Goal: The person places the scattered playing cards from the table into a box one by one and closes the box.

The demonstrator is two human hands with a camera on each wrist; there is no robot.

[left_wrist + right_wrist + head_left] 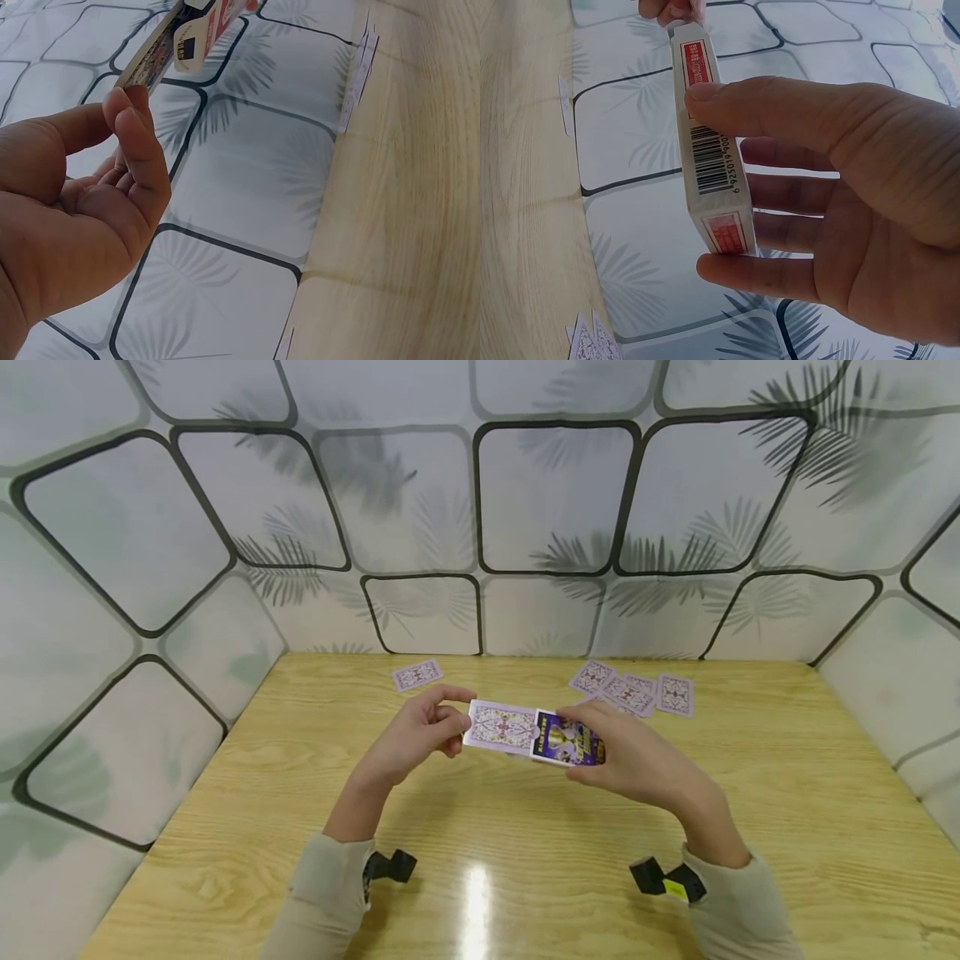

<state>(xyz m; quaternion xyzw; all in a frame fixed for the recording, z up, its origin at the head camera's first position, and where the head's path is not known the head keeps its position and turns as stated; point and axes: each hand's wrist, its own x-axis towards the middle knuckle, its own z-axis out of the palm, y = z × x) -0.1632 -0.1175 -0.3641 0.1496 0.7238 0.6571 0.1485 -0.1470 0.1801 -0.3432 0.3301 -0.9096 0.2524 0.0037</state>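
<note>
Over the middle of the table, my right hand (652,764) grips a purple card box (567,740), thumb along one narrow side and fingers on the other. A barcode shows on the box's narrow side (712,161) in the right wrist view. From the box's left end sticks a stack of playing cards (501,727), patterned back upward, well out of the opening. My left hand (411,735) pinches the outer end of these cards between thumb and index finger. In the left wrist view the cards' edge (152,60) runs from the fingertips up to the box.
A single card (417,675) lies face down near the table's back edge on the left. Several more cards (630,693) lie spread and partly overlapping at the back right. A patterned wall covering (420,610) rises behind the wooden table (525,860).
</note>
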